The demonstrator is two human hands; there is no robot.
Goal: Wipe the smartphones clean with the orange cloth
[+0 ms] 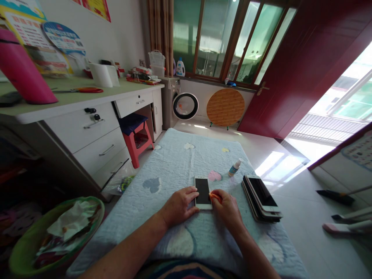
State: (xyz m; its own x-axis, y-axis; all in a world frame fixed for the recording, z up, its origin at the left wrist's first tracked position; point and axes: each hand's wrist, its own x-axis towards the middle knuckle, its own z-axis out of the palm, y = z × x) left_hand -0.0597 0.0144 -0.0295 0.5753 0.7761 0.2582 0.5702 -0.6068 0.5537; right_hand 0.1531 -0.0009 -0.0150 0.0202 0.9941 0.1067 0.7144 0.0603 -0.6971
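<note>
A white smartphone (202,193) with a dark screen lies face up on the light blue quilted cover (174,162). My left hand (183,203) grips its left side, fingertips on the edge and thumb by the lower corner. At the phone's right edge, my right hand (228,207) pinches a small orange cloth (215,197), which is mostly hidden by the fingers. Right of that hand is a stack of several phones or tablets (263,193), the top one white with a black screen. A small spray bottle (235,167) with a white top stands beyond my right hand.
To the left is a white desk (95,128) carrying a pink bottle (23,69) and scissors (84,90). Below it are a red stool (138,141) and a green waste basket (100,211). A washing machine (168,104) with its door open and a round folded table (226,106) stand behind.
</note>
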